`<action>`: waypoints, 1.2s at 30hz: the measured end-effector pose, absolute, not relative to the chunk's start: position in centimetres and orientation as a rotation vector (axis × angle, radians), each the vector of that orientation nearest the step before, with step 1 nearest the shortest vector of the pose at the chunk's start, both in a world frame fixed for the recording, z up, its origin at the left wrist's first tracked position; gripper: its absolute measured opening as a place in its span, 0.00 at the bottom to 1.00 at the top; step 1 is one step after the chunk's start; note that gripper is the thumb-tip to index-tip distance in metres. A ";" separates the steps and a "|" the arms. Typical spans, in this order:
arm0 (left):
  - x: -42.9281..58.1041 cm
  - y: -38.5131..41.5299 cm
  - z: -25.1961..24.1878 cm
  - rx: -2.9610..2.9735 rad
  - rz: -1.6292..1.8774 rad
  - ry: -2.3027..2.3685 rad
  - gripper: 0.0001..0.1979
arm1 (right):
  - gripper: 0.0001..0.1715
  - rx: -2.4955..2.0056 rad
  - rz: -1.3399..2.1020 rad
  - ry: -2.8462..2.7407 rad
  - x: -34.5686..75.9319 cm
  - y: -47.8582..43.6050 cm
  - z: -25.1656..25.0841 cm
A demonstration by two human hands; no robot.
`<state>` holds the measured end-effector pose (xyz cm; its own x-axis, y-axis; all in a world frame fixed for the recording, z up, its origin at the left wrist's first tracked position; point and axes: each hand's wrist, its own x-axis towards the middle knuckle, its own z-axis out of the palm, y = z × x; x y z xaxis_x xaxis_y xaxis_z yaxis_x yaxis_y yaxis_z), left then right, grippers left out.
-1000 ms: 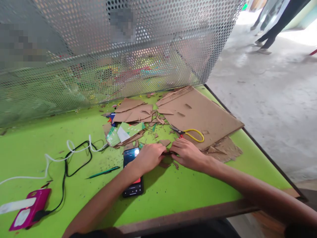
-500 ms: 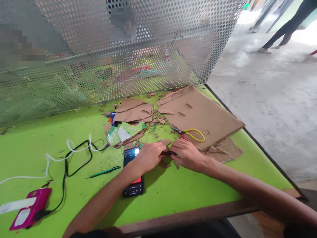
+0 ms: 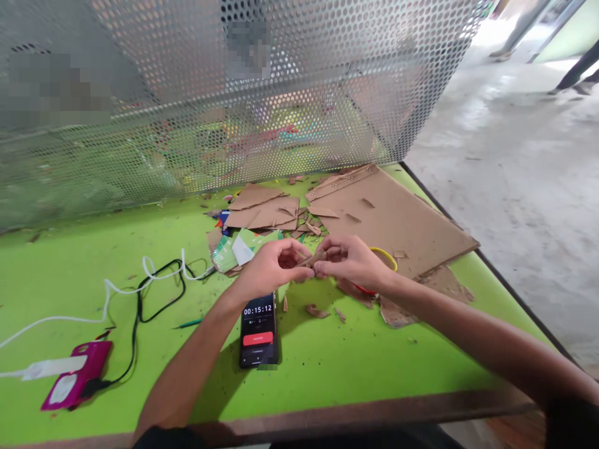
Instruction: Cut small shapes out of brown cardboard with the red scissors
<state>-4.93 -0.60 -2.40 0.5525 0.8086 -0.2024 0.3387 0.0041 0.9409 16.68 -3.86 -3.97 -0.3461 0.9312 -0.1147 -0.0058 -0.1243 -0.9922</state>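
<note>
Both my hands are raised a little above the green table (image 3: 327, 368) and pinch the same small strip of brown cardboard (image 3: 312, 257). My left hand (image 3: 271, 267) grips its left end with curled fingers. My right hand (image 3: 352, 260) grips the right end. Under and behind my right hand lie the yellow-handled scissors (image 3: 387, 256), mostly hidden. A phone (image 3: 259, 328) with a running timer on its screen lies flat just below my left wrist. Small cardboard scraps (image 3: 318, 310) are scattered on the table beneath my hands.
A large cardboard sheet (image 3: 397, 218) lies at the right, smaller pieces (image 3: 264, 211) and green paper (image 3: 229, 252) behind my hands. White and black cables (image 3: 140, 290), a green pen (image 3: 189, 323) and a pink phone (image 3: 77, 383) lie left. A perforated metal screen (image 3: 234, 93) stands behind.
My hands lifted off the table with the cardboard strip, which they had pressed against the surface before. The phone, half covered earlier, now shows fully. The camera shifted slightly.
</note>
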 end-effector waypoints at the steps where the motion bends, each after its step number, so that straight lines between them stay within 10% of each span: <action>1: -5.0 -0.5 -2.2 1.572 0.552 1.000 0.18 | 0.11 -1.076 1.631 -1.319 16.5 -3.4 -3.7; 8: -4.8 -1.2 -0.9 1.917 0.951 1.039 0.04 | 0.16 -0.991 1.663 -1.059 16.0 -1.2 -3.2; 36: -4.9 -1.5 -2.1 2.902 1.332 0.786 0.12 | 0.21 -0.954 1.772 -1.121 16.5 -1.9 -2.3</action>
<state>-4.94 -1.54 -2.12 0.5598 0.3605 0.7460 0.4790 -0.8755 0.0637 16.54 -1.85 -2.29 -0.3828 0.9080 -0.1700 -0.2351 -0.2737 -0.9326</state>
